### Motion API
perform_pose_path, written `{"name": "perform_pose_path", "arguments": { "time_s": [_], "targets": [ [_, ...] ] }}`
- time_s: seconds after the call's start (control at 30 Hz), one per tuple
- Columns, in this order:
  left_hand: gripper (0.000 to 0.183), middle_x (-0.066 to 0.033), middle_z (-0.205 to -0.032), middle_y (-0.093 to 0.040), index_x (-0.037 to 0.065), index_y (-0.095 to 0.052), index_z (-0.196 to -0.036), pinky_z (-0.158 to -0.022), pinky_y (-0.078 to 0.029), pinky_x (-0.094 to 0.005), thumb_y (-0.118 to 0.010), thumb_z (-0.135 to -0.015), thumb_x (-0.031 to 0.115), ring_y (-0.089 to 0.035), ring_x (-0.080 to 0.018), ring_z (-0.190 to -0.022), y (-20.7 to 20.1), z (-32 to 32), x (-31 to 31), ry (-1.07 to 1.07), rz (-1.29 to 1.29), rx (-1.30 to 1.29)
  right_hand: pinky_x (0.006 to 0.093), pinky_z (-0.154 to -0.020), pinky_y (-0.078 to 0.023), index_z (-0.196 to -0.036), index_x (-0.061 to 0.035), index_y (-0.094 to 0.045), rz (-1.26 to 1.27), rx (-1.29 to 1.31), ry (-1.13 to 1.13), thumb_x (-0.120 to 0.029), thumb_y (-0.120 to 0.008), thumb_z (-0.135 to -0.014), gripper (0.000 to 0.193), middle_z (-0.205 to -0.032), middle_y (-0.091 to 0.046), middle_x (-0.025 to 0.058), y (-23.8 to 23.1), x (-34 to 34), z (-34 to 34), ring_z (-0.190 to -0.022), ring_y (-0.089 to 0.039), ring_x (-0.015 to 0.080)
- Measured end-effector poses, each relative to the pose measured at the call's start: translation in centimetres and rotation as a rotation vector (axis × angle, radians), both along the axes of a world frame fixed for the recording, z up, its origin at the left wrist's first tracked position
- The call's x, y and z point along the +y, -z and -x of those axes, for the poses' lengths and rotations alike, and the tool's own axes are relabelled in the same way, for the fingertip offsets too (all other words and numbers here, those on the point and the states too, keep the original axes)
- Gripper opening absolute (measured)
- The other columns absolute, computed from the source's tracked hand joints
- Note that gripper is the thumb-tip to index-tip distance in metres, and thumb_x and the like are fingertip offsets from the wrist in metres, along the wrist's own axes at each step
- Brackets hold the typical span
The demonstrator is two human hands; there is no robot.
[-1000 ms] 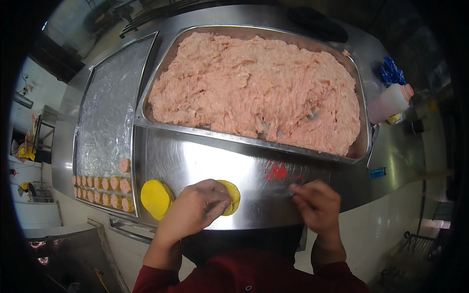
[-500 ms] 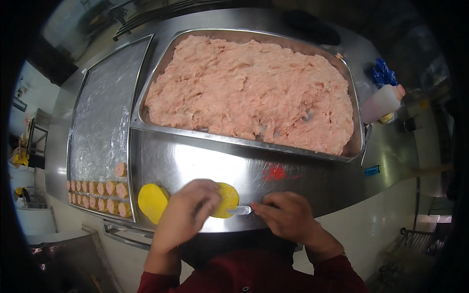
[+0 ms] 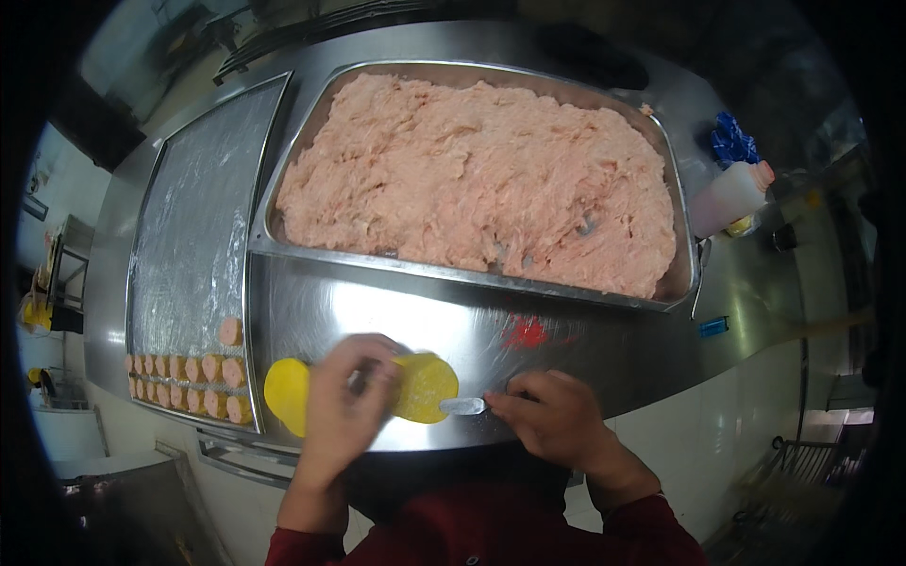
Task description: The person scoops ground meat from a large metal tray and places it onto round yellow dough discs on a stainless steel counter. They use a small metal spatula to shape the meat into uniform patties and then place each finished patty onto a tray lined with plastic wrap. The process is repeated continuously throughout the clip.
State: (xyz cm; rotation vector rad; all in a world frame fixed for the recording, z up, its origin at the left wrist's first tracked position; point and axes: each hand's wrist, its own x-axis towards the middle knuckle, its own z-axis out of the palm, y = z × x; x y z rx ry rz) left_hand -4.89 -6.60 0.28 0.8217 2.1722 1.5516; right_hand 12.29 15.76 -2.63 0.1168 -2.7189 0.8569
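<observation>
On the steel table in front of me lies a thin, round yellow wrapper [image 3: 427,391] with a pale, dusty surface. My left hand [image 3: 344,401] is at its left edge, slightly blurred, with curved fingers and a gap between thumb and forefinger. Whether the fingertips touch the wrapper is unclear. My right hand [image 3: 552,410] pinches the handle of a small flat metal spatula [image 3: 462,407], whose blade tip overlaps the wrapper's lower right edge. Left of my left hand, more round yellow wrappers [image 3: 286,394] lie overlapping, partly hidden by that hand.
A large steel tray [image 3: 453,274] heaped with pale pink minced meat [image 3: 472,179] fills the table's far side. To the left, a film-covered tray [image 3: 193,217] holds rows of yellow-wrapped dumplings [image 3: 215,404]. Red bits [image 3: 527,330], a blue item [image 3: 714,326] and a plastic bottle [image 3: 731,200] lie rightward.
My left hand has shifted a little to the left, uncovering more of the yellow wrapper. The right hand and its spatula have hardly moved.
</observation>
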Motion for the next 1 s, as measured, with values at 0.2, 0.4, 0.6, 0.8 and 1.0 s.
{"name": "perform_pose_path", "arguments": {
  "time_s": [0.2,0.4,0.6,0.8,1.0],
  "targets": [
    [0.018,-0.0175,-0.12,-0.067,0.002,-0.054,-0.12,-0.103,-0.053,-0.0456,-0.056,-0.103,0.007,-0.068,-0.0283,-0.113,-1.0,1.7,-0.6,-0.273,-0.79,-0.541,0.0336,-0.065,-0.053,-0.108,-0.0136,-0.078,0.005,0.03,-0.016,-0.01,-0.077,-0.085,0.023,-0.088,-0.067,0.0022,-1.0,0.2,0.4,-0.073,-0.066,0.0192],
    [0.022,-0.0133,-0.119,-0.066,0.004,-0.053,-0.121,-0.097,-0.057,-0.0394,-0.06,-0.106,0.018,-0.068,-0.0233,-0.111,0.3,-0.9,4.1,0.008,-0.596,-1.133,0.035,-0.067,-0.054,-0.097,-0.0042,-0.076,-0.12,0.13,0.076,-0.003,-0.077,-0.085,0.012,-0.083,-0.072,0.0091,-7.7,4.7,1.7,-0.073,-0.069,0.0255],
    [0.028,-0.0144,-0.119,-0.066,0.002,-0.049,-0.123,-0.098,-0.058,-0.039,-0.064,-0.106,0.019,-0.07,-0.0242,-0.108,0.3,-0.3,9.5,0.062,-0.297,-1.121,0.0392,-0.071,-0.052,-0.11,0.0011,-0.075,-0.117,0.181,0.183,-0.003,-0.067,-0.094,0.019,-0.086,-0.07,0.0181,-9.8,10.3,11.1,-0.077,-0.068,0.0348],
    [0.05,-0.0206,-0.127,-0.063,-0.007,-0.043,-0.137,-0.105,-0.054,-0.0439,-0.06,-0.108,0.03,-0.067,-0.0278,-0.117,1.8,1.3,10.4,0.044,-0.403,-1.075,0.0456,-0.084,-0.053,-0.115,-0.0043,-0.077,-0.317,0.115,0.189,-0.008,-0.066,-0.091,0.026,-0.093,-0.072,0.0208,-7.6,13.7,21.6,-0.088,-0.068,0.0397],
    [0.063,-0.022,-0.12,-0.067,-0.013,-0.043,-0.134,-0.097,-0.055,-0.0361,-0.062,-0.107,0.04,-0.068,-0.0234,-0.11,2.8,0.8,10.6,0.007,-0.357,-0.932,0.0482,-0.087,-0.056,-0.114,-0.007,-0.079,-0.294,0.007,0.209,-0.011,-0.062,-0.091,0.028,-0.1,-0.074,0.0213,-7.0,13.9,24.0,-0.095,-0.07,0.0406]
  ]
}}
